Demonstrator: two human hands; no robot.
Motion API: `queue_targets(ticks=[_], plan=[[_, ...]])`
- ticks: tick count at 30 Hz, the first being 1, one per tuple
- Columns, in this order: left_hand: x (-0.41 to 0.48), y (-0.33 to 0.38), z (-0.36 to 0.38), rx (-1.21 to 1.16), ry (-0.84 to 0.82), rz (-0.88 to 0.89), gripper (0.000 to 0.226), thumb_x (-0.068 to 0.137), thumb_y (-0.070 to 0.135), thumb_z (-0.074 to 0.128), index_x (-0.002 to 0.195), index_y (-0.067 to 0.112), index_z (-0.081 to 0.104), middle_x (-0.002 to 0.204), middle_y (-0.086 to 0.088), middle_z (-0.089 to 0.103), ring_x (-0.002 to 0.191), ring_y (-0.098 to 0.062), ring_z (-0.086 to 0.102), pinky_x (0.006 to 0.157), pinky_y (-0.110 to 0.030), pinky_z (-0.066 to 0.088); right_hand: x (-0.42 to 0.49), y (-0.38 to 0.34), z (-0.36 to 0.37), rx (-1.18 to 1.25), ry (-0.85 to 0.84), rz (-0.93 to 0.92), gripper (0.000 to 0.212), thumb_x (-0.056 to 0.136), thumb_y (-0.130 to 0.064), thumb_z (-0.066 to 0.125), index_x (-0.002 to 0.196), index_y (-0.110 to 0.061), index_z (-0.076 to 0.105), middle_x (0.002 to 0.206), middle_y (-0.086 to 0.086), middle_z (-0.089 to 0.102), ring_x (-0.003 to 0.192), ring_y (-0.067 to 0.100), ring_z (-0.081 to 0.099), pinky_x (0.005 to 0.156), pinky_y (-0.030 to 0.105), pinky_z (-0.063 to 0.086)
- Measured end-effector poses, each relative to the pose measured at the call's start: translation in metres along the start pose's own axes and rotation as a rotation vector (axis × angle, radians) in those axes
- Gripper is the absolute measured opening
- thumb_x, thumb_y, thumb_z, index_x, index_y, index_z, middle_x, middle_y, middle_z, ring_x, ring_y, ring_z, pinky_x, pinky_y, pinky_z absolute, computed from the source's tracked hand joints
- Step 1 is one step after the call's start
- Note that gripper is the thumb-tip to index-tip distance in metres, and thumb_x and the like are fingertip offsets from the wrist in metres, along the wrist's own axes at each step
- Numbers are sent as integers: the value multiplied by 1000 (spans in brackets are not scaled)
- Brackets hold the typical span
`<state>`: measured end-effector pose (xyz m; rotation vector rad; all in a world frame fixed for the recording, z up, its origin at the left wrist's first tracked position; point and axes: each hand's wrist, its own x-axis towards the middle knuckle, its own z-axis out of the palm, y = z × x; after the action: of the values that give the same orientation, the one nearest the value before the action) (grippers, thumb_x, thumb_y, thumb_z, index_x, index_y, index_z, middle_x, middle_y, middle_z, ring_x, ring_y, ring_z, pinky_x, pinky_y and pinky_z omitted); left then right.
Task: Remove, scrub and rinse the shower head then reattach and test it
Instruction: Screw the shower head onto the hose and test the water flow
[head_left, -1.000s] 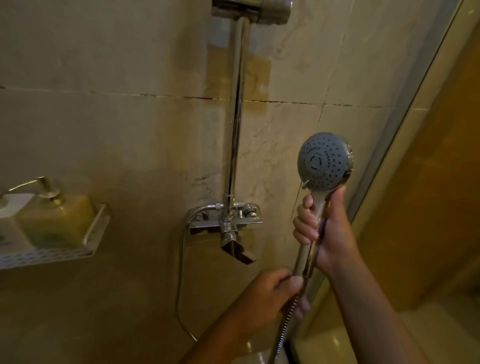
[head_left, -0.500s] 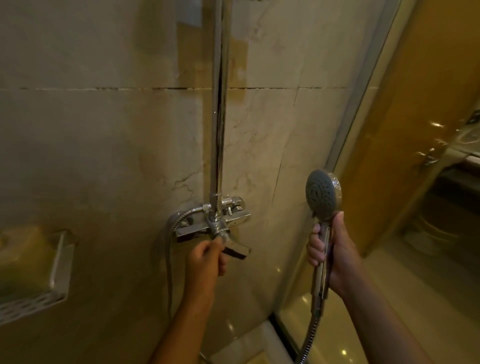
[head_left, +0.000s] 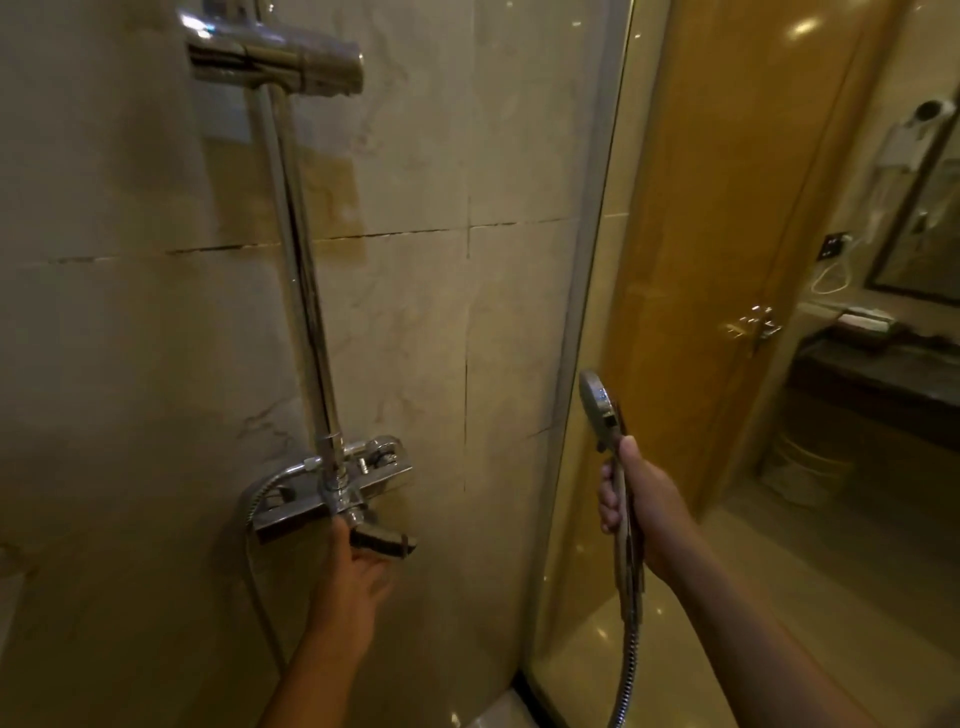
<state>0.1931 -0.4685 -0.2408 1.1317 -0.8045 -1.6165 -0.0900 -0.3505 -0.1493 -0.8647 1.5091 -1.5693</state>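
Shower head (head_left: 598, 406) in right hand (head_left: 644, 504), left hand (head_left: 358, 577) holding tap lever (head_left: 384, 540)

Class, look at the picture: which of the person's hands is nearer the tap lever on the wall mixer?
Left. The left hand grips the tap lever from below; the right hand is apart, off to its right by the glass, holding the shower head.

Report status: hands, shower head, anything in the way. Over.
Left hand grips the chrome mixer lever. Right hand holds the grey round shower head by its handle, metal hose hanging below. Nothing in the way.
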Motion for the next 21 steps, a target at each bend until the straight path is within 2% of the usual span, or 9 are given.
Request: queue_targets(ticks=[4,10,15,17,21], plan=[[3,-1,1,6,-35,-15,83,87,67,32,144,7,34,142,-29,47,132,-41,46,113,-53,30,18,-1,-20,-212,28,-73,46,100,-53,40,89,-11,56,66,1,58,54,15,54,58,31,48],[9,3,-2,-45,-24,-61,77,94,61,30,147,5,29,141,-36,43,130,-45,47,114,-52,33,42,-7,-42,-321,61,-107,43,101,-52,40,98,-12,55,78,5,61,65,18,58,66,34,52],[13,7,-8,-38,-43,-98,85,89,64,33,151,7,22,131,-42,47,120,-49,53,97,-48,46,48,-25,-48,-352,7,-132,40,102,-49,41,97,-12,54,80,7,60,68,20,58,68,35,50],[15,9,-10,-13,-71,-105,84,90,64,32,150,5,24,125,-43,51,113,-50,58,93,-49,49,49,-31,-48,-385,-15,-130,40,103,-47,40,97,-11,54,82,8,60,69,22,59,64,33,50],[15,13,-13,60,-105,-118,80,93,63,29,147,4,27,115,-41,57,100,-48,64,77,-50,56,51,-34,-46,-390,-38,-132,40,103,-47,39,98,-10,54,82,9,61,71,23,59,66,34,51]])
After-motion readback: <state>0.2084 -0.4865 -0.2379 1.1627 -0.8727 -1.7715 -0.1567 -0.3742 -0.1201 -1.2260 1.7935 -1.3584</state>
